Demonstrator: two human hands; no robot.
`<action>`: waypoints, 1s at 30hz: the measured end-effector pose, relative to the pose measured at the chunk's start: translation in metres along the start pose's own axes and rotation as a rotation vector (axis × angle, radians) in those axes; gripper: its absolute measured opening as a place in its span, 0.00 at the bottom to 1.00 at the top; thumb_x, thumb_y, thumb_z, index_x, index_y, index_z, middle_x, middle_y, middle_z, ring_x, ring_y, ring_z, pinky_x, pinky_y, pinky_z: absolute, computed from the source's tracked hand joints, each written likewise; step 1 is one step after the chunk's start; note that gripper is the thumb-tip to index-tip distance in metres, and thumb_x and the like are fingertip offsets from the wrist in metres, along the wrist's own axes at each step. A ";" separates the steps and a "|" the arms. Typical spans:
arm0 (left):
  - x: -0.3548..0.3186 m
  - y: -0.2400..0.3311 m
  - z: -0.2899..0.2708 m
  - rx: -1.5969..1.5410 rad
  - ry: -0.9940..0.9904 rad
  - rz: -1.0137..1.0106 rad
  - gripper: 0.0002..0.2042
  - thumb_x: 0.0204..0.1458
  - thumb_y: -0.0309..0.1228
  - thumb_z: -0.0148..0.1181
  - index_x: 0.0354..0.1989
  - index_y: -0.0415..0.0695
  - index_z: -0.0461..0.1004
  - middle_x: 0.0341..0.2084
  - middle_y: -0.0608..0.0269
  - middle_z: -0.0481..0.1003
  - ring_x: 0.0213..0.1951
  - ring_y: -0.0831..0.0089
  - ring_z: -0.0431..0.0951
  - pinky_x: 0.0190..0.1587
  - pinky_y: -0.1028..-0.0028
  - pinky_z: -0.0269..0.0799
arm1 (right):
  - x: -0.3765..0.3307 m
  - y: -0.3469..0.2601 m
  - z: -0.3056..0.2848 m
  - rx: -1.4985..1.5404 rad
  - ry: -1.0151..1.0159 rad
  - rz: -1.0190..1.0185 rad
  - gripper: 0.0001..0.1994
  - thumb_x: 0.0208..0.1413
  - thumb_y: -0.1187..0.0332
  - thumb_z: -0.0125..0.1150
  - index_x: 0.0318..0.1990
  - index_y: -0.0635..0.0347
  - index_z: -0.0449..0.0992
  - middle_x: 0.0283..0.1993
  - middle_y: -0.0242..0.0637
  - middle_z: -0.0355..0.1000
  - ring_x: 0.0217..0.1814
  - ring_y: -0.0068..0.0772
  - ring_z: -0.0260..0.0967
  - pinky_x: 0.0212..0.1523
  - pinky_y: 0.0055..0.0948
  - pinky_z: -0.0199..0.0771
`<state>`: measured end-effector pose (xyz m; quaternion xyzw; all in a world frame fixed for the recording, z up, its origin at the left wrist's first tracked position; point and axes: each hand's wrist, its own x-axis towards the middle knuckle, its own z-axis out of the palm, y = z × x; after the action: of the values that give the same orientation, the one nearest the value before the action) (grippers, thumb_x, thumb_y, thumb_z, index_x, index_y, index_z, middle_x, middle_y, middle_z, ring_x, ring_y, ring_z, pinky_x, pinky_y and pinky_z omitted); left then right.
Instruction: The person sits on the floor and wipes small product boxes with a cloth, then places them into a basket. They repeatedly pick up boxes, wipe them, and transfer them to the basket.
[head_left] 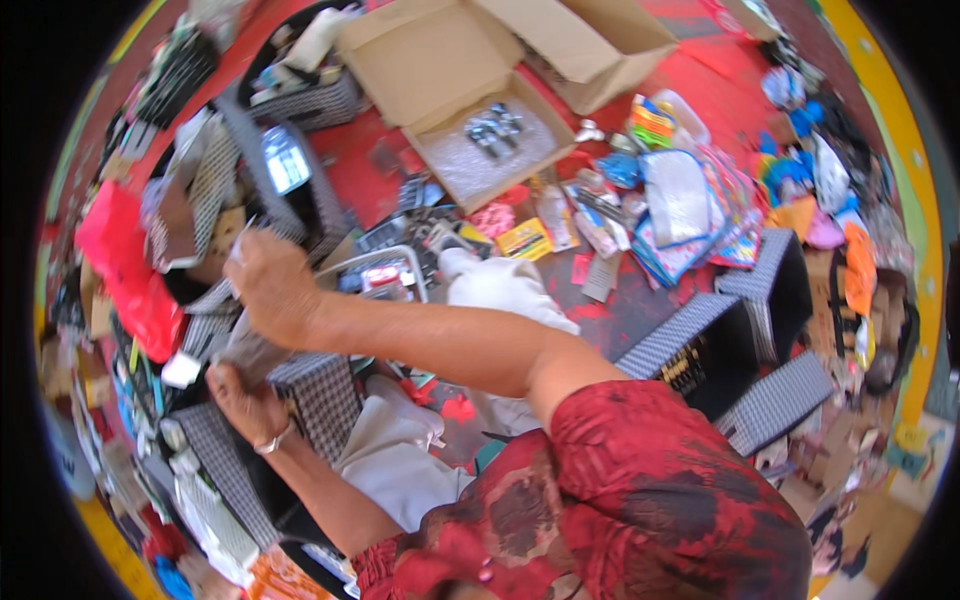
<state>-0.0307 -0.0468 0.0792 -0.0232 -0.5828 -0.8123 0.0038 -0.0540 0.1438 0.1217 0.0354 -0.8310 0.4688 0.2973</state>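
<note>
My right hand (pixel 268 290) reaches across to the left and pinches the top of a clear plastic packet (pixel 243 352). My left hand (pixel 240 392), with a thin bracelet at the wrist, grips the same packet from below. What is inside the packet cannot be made out. Both hands are above a black-and-white checkered box (pixel 322 398), with another checkered box (pixel 215 175) open just beyond them. A white wire basket (pixel 385 272) with small packets sits right of my right hand.
An open cardboard box (pixel 480 70) with bubble wrap and small metal pieces lies at the top. Several checkered boxes (pixel 700 340) stand at right. A red plastic bag (pixel 125 270) lies at left, white cloth (pixel 500 285) in the middle, colourful packets (pixel 690 210) on the red floor.
</note>
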 end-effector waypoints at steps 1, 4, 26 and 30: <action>-0.001 0.002 -0.004 -0.036 0.001 -0.055 0.13 0.52 0.35 0.55 0.42 0.43 0.65 0.38 0.64 0.71 0.42 0.70 0.72 0.45 0.67 0.69 | 0.001 0.000 -0.002 -0.088 -0.089 0.002 0.11 0.41 0.65 0.55 0.32 0.61 0.71 0.35 0.46 0.66 0.38 0.49 0.67 0.37 0.44 0.67; -0.001 0.002 -0.009 -0.149 -0.024 -0.106 0.21 0.52 0.36 0.55 0.53 0.44 0.60 0.45 0.60 0.68 0.49 0.66 0.68 0.50 0.63 0.66 | -0.005 -0.008 -0.002 0.350 -0.542 0.136 0.20 0.36 0.57 0.61 0.33 0.64 0.72 0.37 0.50 0.68 0.42 0.49 0.67 0.42 0.47 0.65; -0.008 -0.008 0.056 -0.469 0.217 -0.392 0.23 0.57 0.48 0.38 0.51 0.42 0.63 0.47 0.57 0.68 0.49 0.64 0.69 0.52 0.63 0.63 | -0.042 -0.013 0.028 0.316 -0.611 0.212 0.22 0.40 0.52 0.61 0.33 0.66 0.74 0.32 0.53 0.72 0.36 0.53 0.70 0.39 0.41 0.69; -0.011 -0.006 0.052 -0.185 0.231 -0.314 0.21 0.57 0.46 0.39 0.50 0.42 0.64 0.45 0.58 0.69 0.47 0.66 0.70 0.50 0.65 0.66 | -0.058 -0.014 0.050 0.405 -0.645 0.482 0.23 0.48 0.52 0.58 0.40 0.66 0.73 0.35 0.45 0.73 0.38 0.33 0.71 0.40 0.32 0.68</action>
<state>-0.0178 0.0039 0.0893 0.1610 -0.4978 -0.8503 -0.0580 -0.0245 0.0833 0.0824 0.0428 -0.7571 0.6430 -0.1073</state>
